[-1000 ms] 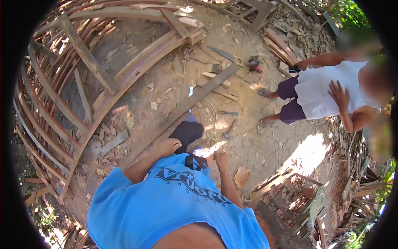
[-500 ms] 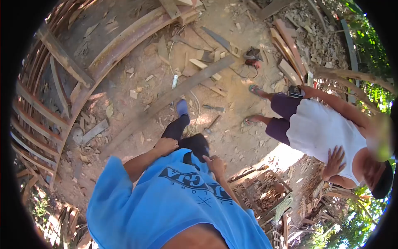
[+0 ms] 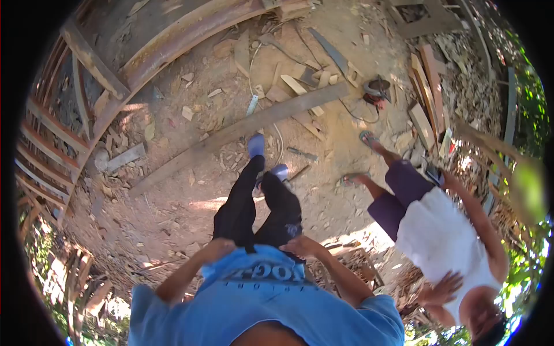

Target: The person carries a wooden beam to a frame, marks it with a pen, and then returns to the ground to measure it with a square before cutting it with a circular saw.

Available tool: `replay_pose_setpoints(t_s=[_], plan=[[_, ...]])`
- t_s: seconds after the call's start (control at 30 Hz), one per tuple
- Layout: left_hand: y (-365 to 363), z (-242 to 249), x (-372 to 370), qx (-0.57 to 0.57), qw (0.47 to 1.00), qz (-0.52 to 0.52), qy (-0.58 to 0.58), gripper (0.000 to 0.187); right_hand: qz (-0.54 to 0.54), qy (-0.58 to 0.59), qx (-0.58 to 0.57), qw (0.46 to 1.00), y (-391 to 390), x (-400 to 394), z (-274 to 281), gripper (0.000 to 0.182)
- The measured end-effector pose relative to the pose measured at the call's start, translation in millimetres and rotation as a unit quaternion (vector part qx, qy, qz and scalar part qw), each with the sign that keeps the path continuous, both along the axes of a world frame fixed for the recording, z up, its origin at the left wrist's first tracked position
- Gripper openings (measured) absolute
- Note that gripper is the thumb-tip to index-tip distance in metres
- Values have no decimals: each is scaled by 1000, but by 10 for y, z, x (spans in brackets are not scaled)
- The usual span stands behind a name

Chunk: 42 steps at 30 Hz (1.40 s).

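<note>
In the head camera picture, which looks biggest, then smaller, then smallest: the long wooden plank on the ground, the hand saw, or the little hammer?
1. long wooden plank
2. hand saw
3. hammer

The hammer is small and partly blurry, so its true size is unsure. All three lie on the dirt.

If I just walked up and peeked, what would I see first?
First the long plank lying slantwise across the dirt, just ahead of the person's blue shoes. The person's left hand and right hand rest empty at the hem of a blue shirt. To the right stands another person in a white top, and a curved wooden frame fills the upper left.
</note>
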<state>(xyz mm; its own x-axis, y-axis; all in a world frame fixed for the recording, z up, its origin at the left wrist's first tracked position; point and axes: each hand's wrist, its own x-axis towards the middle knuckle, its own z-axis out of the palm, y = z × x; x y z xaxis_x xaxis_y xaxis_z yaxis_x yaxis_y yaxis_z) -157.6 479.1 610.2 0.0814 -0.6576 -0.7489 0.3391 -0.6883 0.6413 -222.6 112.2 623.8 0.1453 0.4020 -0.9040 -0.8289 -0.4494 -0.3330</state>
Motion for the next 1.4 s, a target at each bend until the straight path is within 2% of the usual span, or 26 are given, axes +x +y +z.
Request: replay_pose_setpoints(t_s=[0.03, 0.07, 0.1, 0.17, 0.2, 0.23, 0.27, 0.3, 0.33, 0.4, 0.5, 0.57, 0.67, 0.73, 0.8, 0.83, 0.87, 0.97, 1.03, 1.13, 1.17, 1.2, 1.23, 1.27, 1.33, 1.4], plan=[[0, -42, -99, 20, 999, 14, 31, 42, 7, 96, 16, 995, -63, 67, -345, 51], [-103, -129, -80, 57, 994, -36, 81, 41, -23, 24, 51, 998, -145, -184, -1171, 59], [-276, -317, 3, 93, 984, -85, 126, 41, -46, 66, 3, 997, -270, 97, -1636, 56], [-680, -751, 251, 178, 967, 75, 167, 36, -91, 36, -73, 993, -503, 49, -3154, 48], [-887, -1106, 276, 219, 945, 155, 186, 34, -50, -287, -45, 955, -696, -385, -4309, 46], [-1015, -1541, 264, 228, 940, 214, 134, 31, 15, -597, -139, 790, -882, -789, -5417, 44], [-1096, -1979, 284, 237, 930, 269, 76, 29, -117, -415, -210, 878, -898, -653, -5692, 41], [-1149, -2371, 303, 247, 915, 319, 13, 26, -283, -229, -286, 886, -913, -515, -5962, 39], [-1233, -2713, 307, 258, 895, 364, -10, 25, -498, -91, -260, 822, -929, -557, -6411, 42], [-1471, -3226, 178, 280, 848, 447, -49, 23, -611, 59, -327, 719, -897, -215, -6670, 48], [-1748, -3741, -216, 252, 924, 275, -82, 21, -578, 17, -352, 736, -893, -489, -7630, 44], [-2003, -3858, -318, 237, 961, 140, 35, 29, -670, 159, -341, 640, -945, -182, -7554, 41], [-2059, -3907, -474, 185, 979, 82, 26, 40, -696, 148, -329, 621, -907, -240, -7584, 36], [-2094, -3914, -424, 182, 980, 74, 20, 45, -793, 139, -247, 539, -798, -332, -7511, 30], [-2122, -3998, -158, 209, 977, 51, 0, 43, -785, 140, -186, 573, -876, -438, -7705, 24], [-2109, -3943, -105, 226, 973, 36, 4, 43, -778, 151, -232, 563, -840, -240, -7511, 24], [-2073, -3982, -201, 218, 968, 73, -96, 40, -766, 167, -288, 550, -786, -195, -7253, 25], [-2127, -3866, -71, 259, 953, 149, -56, 39, -721, 49, -328, 609, -551, -152, -6659, 21], [-2089, -3783, -286, 278, 937, 205, -50, 38, -668, -28, -296, 682, -351, 216, -5848, 15], [-2037, -3278, -733, 339, 892, 297, 1, 34, -464, -84, -240, 848, -303, 740, -5004, 20], [-1966, -3026, -899, 305, 914, 265, -45, 33, -398, -80, -222, 887, -307, 948, -4746, 22], [-1811, -3209, -1776, 261, 939, 153, -167, 33, -331, -78, -202, 918, -308, 1201, -4542, 24], [-1901, -2699, -1501, 379, 887, 265, -3, 31, -265, -74, -182, 944, -302, 1382, -4387, 26], [-1713, -2912, -2421, 315, 935, 160, -44, 32, -230, -161, -153, 947, -322, 1348, -4474, 31], [-1773, -2560, -2490, 356, 909, 203, 74, 30, -167, -406, -136, 888, -276, 1422, -4726, 33], [-1978, -2473, -2437, 350, 906, 215, 102, 28, -125, -435, -98, 886, -272, 1709, -4504, 33]])
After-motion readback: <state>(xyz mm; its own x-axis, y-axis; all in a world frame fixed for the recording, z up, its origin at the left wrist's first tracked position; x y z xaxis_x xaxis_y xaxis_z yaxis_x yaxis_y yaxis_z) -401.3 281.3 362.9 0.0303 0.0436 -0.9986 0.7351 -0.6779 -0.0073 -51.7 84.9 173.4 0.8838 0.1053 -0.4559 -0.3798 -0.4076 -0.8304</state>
